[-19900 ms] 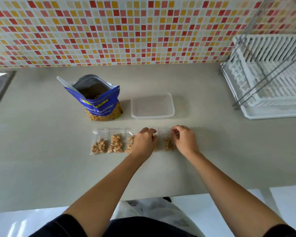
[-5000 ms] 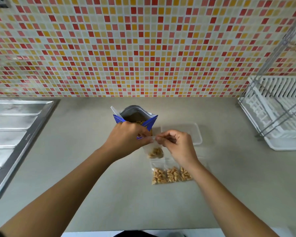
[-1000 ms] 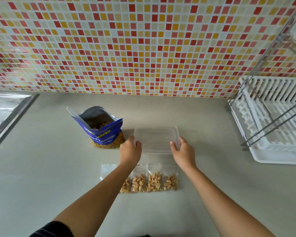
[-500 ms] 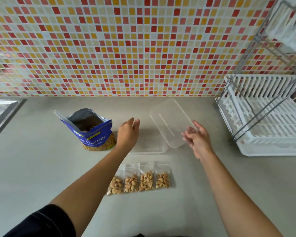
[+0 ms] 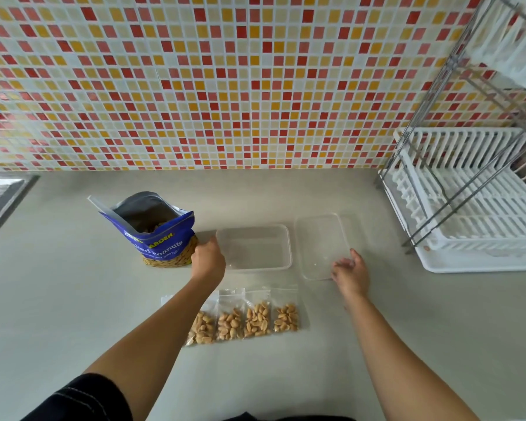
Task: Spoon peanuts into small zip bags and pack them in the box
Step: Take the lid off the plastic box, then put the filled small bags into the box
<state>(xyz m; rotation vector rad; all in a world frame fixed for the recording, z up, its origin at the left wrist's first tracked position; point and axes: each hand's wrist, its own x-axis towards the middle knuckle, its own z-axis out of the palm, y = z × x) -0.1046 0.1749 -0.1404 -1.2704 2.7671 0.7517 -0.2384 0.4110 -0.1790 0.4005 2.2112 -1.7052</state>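
The grey surface [image 5: 73, 299] runs below a mosaic-tiled wall, with a white dish rack [image 5: 474, 226] standing at its right end. Left of centre stands the blue peanut bag [image 5: 161, 241], upright and open at the top, peanuts showing inside its mouth and through the clear base. Just to its right lies the clear plastic box [image 5: 255, 247], uncovered and with nothing in it. The left hand [image 5: 208, 262] is at the box's left end, between box and bag, back turned up; whether its fingers grip the rim cannot be told. The lid [image 5: 321, 241] lies flat on the surface just right of the box, and the right hand [image 5: 351, 273] rests at the lid's near right corner with its fingers loosely spread, holding nothing. Nearer the person, in front of the box and between the two forearms, the small zip bags [image 5: 257, 319] lie side by side in a row, each holding a small heap of peanuts; the left forearm crosses over the row's left end.
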